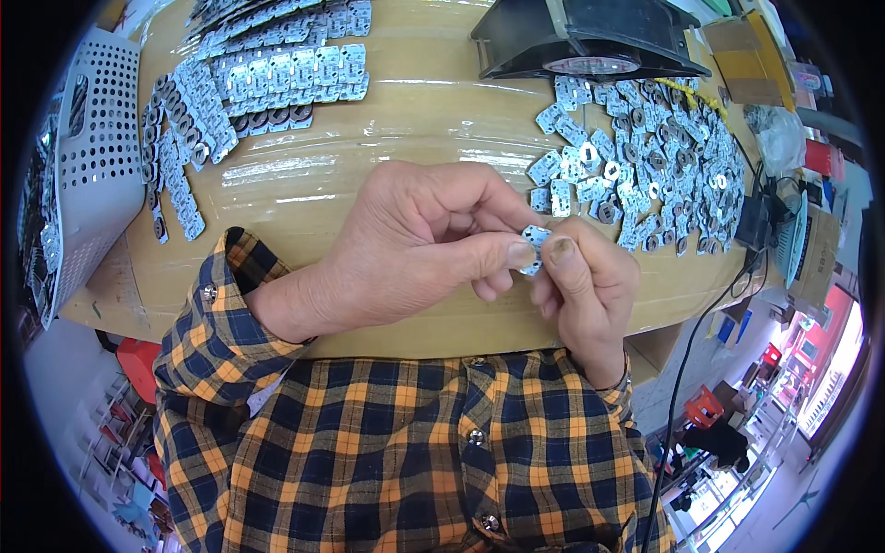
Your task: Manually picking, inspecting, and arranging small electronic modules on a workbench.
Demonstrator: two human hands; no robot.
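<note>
Both my hands meet over the near edge of a tan, tape-covered table (406,120). My left hand (406,244) and my right hand (585,286) pinch one small silvery square metal plate (533,238) between thumbs and fingertips. Just beyond my right hand lies a loose heap of the same small plates (645,157), some with dark round parts on them. At the far left, more plates lie in neat overlapping rows (267,78).
A black fan housing (590,37) stands at the table's far edge. A white perforated plastic basket (92,157) sits at the left. Cardboard boxes (747,55) and a black cable (747,240) are at the right. My plaid shirt fills the lower view.
</note>
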